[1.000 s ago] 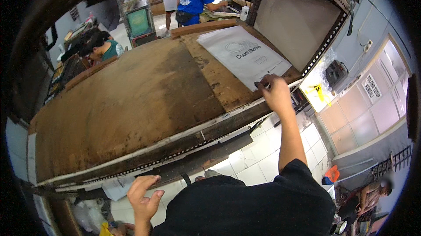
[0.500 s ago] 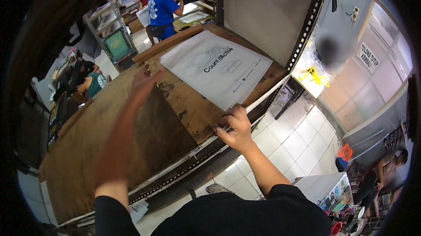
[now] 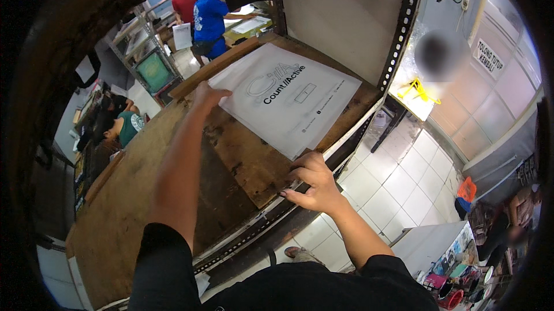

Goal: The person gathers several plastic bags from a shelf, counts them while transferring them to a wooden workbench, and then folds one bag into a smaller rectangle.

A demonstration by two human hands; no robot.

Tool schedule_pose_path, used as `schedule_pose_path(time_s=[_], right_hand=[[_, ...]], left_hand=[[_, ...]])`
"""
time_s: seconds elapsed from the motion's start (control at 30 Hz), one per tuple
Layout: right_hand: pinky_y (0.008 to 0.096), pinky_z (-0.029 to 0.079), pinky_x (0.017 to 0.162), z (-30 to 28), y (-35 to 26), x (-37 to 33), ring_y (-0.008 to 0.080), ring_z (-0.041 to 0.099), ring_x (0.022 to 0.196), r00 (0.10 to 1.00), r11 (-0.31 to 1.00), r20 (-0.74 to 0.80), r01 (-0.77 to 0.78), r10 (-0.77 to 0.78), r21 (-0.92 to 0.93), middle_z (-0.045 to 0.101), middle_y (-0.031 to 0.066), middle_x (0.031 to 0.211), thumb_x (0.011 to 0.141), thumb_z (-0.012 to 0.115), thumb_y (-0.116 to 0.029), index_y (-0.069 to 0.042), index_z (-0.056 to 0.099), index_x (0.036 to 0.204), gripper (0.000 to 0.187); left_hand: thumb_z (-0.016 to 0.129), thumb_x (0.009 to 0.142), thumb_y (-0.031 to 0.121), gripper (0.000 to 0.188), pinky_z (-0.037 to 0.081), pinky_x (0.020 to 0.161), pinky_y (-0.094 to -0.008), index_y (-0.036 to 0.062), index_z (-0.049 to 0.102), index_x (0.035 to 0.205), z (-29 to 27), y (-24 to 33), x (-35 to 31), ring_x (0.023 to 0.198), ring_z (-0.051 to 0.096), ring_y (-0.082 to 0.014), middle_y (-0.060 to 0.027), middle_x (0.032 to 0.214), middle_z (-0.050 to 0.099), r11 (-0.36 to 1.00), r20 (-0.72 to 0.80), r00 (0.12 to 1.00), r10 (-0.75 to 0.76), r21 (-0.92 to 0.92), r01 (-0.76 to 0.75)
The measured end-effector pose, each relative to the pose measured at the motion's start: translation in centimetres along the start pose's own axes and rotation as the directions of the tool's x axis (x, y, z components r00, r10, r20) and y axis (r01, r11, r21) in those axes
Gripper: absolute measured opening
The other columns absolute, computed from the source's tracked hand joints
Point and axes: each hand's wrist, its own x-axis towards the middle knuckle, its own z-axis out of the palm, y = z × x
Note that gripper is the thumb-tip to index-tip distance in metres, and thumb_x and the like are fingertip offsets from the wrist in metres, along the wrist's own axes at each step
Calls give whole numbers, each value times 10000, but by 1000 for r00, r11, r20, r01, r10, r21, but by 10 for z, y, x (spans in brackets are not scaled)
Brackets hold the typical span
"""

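A stack of translucent whitish plastic sheets or bags (image 3: 277, 112), printed in black, lies flat on a brown wooden table (image 3: 144, 195). At the stack's left edge is my left hand (image 3: 209, 96), its fingers stretched out and touching or almost touching the sheets. My right hand (image 3: 314, 184) is at the stack's near corner, over the table's front edge. Its fingers are bent, with the thumb standing apart from them and nothing seen between.
A wooden rail (image 3: 213, 67) runs along the table's far left side. An upright panel in a perforated metal frame (image 3: 398, 34) rises behind the stack. Beyond it, a small table (image 3: 414, 103) carries a yellow object. Several other people work farther off, one in a blue shirt (image 3: 209, 17).
My left hand has moved up and right to the stack's left edge. My right hand stays near the corner, with little change. The view has shifted slightly.
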Motion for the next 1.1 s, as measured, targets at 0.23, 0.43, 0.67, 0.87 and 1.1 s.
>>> schedule_pose_path(time_s=[0.23, 0.43, 0.67, 0.87, 1.1], right_hand=[[386, 436, 825, -3, 3, 2, 286, 567, 913, 1000, 999, 14, 3, -3, -32, 637, 101, 909, 629, 836, -256, -64, 706, 802, 289], [393, 441, 799, 2, -1, 2, 298, 563, 881, 1000, 999, 13, 5, -4, -41, 634, 116, 902, 637, 818, -256, -57, 688, 783, 279], [409, 457, 741, 6, -3, -1, 316, 583, 807, 992, 998, -116, 53, -50, 25, 637, 122, 816, 703, 775, -199, -49, 667, 764, 195], [382, 466, 770, 23, -29, 6, 305, 598, 805, 996, 991, -67, -73, 65, -116, 628, 128, 801, 740, 702, -65, -19, 638, 764, 83], [304, 455, 840, 65, -91, 28, 205, 602, 868, 981, 986, 100, -168, 168, -11, 639, 110, 900, 795, 645, 16, 41, 625, 846, 60]], left_hand=[[829, 706, 217, 551, 508, 852, -425, 22, 599, 1167, 11, 21, -24, 978, 661, -307, -152, 1105, 675, 992, -260, 958, 118, -21, -128], [754, 778, 69, 354, 549, 716, -356, 4, 606, 1092, -19, -7, -31, 846, 670, -224, -118, 988, 683, 901, -276, 958, 77, -391, -185], [731, 810, 31, 371, 580, 730, -290, 16, 613, 1162, -147, -186, -87, 857, 674, -167, -89, 1036, 686, 815, -145, 838, 527, -193, -546], [731, 843, 59, 333, 586, 822, -308, 16, 642, 1161, -234, -342, -201, 913, 685, -158, -68, 1085, 694, 638, -12, 992, -123, -767, 69], [743, 843, 76, 405, 552, 817, -304, 1, 601, 1215, -295, -399, -338, 906, 673, -159, -85, 1139, 682, 767, -70, 951, -300, -611, 196]])
